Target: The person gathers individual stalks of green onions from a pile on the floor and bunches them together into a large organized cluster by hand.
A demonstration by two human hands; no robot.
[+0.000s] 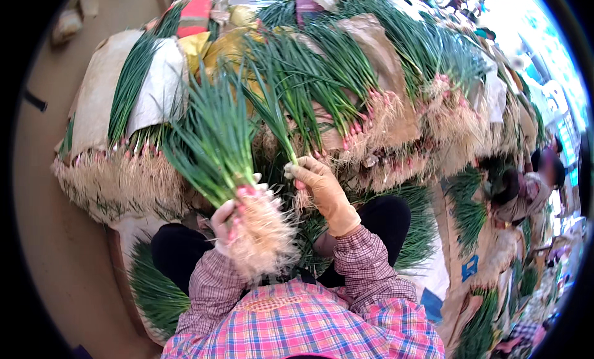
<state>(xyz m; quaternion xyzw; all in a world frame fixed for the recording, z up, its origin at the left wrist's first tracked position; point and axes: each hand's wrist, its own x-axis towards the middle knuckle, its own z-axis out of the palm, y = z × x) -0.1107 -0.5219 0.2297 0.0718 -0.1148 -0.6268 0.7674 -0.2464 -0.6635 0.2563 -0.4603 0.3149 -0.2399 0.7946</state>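
In my left hand (224,222) is a thick bunch of spring onions (216,136), gripped just above the roots. Its green leaves point up and away, and its pale, stringy roots hang toward my lap. My gloved right hand (322,189) pinches a thinner spring onion stalk (281,133) near its pink bulb, just right of the bunch. The fingers of my left hand are partly hidden behind the bunch. Beyond both hands, more spring onions (352,81) lie on the heap, with pink bulbs and roots facing me.
A large heap of spring onions with brown sacks (377,56) and a white sack (162,77) spreads across the far side. Loose green leaves (154,285) lie left of my knees, others on the right. Another person (532,186) sits at the far right beside more bundles.
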